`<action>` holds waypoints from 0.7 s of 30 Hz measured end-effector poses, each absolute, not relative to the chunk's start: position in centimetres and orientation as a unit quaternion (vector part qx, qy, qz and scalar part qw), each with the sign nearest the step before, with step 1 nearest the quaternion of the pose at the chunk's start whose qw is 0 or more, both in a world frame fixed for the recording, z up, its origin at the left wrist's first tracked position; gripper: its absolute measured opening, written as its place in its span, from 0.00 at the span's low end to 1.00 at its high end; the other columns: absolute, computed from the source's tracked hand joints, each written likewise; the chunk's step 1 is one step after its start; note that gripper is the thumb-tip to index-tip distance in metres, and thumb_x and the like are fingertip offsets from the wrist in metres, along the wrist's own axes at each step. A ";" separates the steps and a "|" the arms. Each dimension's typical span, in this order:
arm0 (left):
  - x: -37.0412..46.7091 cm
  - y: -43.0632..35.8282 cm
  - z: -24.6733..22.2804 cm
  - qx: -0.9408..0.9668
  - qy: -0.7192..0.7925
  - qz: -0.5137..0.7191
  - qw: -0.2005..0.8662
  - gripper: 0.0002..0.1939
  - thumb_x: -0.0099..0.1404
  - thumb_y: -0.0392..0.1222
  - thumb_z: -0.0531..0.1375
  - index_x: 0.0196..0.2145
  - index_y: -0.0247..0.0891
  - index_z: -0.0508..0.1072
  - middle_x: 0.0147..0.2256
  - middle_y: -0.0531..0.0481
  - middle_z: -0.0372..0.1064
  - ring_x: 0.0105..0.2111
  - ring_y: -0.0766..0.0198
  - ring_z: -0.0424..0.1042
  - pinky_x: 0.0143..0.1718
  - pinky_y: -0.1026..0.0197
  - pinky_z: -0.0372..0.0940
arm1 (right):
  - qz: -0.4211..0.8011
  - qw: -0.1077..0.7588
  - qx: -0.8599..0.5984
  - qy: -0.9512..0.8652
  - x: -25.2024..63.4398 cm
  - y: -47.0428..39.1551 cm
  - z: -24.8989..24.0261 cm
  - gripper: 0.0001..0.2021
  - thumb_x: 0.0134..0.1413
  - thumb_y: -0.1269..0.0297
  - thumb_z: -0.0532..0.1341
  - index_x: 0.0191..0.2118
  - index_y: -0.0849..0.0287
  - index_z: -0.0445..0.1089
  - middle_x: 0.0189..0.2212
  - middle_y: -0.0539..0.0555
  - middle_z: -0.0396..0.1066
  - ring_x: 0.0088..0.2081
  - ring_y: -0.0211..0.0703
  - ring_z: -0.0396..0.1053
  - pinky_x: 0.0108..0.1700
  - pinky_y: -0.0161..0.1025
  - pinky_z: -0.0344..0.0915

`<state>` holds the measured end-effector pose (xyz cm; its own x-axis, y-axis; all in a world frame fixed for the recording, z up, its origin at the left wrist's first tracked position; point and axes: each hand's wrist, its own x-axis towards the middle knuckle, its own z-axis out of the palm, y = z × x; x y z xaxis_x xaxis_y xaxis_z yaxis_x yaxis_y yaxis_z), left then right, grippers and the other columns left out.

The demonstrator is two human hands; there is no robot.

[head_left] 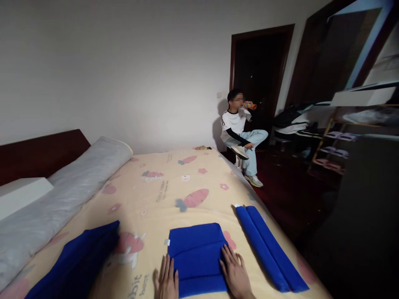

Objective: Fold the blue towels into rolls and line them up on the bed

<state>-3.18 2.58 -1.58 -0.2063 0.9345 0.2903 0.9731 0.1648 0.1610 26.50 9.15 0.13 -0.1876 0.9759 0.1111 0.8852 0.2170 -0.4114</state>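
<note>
In front of me a blue cloth (199, 259), folded into a rough square with a small white tag on its left edge, lies on the patterned bed sheet (156, 232). My left hand (168, 278) rests at its lower left edge, fingers stretched forward. At the right edge my right hand (235, 270) lies flat, fingertips touching the cloth. Both hands are open and grip nothing. To the right lies a second blue cloth (268, 249), folded into a long double strip. A looser blue cloth (77, 261) lies at the left.
A long grey bolster (71, 191) runs along the dark headboard (43, 149), beside a white box (25, 193). Beyond the bed a seated person (240, 133) drinks from an orange bottle (252, 106). A shoe rack (335, 145) stands right. The bed's right edge drops to dark floor.
</note>
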 end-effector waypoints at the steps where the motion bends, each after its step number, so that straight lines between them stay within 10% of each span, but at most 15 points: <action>1: -2.6 2.6 -1.7 -0.638 -0.750 -0.160 0.063 0.24 0.66 0.40 0.49 0.59 0.45 0.66 0.62 0.48 0.58 0.62 0.54 0.59 0.62 0.43 0.55 | 0.129 0.187 -0.603 -0.765 26.0 8.9 0.2 0.26 0.65 0.52 0.47 0.63 0.57 0.60 0.65 0.58 0.53 0.66 0.54 0.50 0.65 0.59 0.47; 7: 3.7 4.7 -2.6 -0.725 -0.652 -0.221 0.010 0.24 0.64 0.35 0.47 0.53 0.40 0.72 0.54 0.45 0.71 0.53 0.58 0.70 0.53 0.55 0.67 | 0.241 0.170 -0.432 -0.852 19.9 7.5 1.9 0.23 0.67 0.57 0.44 0.65 0.49 0.57 0.65 0.52 0.55 0.66 0.46 0.50 0.65 0.50 0.50; 15: -3.3 3.5 -0.6 -0.626 -0.757 -0.179 0.052 0.22 0.65 0.38 0.48 0.51 0.46 0.74 0.57 0.49 0.69 0.58 0.54 0.64 0.57 0.47 0.59 | 0.147 0.154 -0.614 -0.760 25.2 10.8 0.9 0.25 0.64 0.59 0.47 0.63 0.58 0.61 0.65 0.57 0.55 0.66 0.52 0.49 0.65 0.56 0.46; 21: 0.5 3.0 -1.1 -0.680 -0.703 -0.208 0.027 0.21 0.65 0.37 0.47 0.47 0.44 0.76 0.53 0.46 0.72 0.54 0.56 0.67 0.55 0.51 0.62 | 0.219 0.174 -0.469 -0.838 20.5 8.2 2.2 0.24 0.65 0.62 0.45 0.65 0.53 0.57 0.65 0.55 0.53 0.67 0.47 0.48 0.65 0.50 0.47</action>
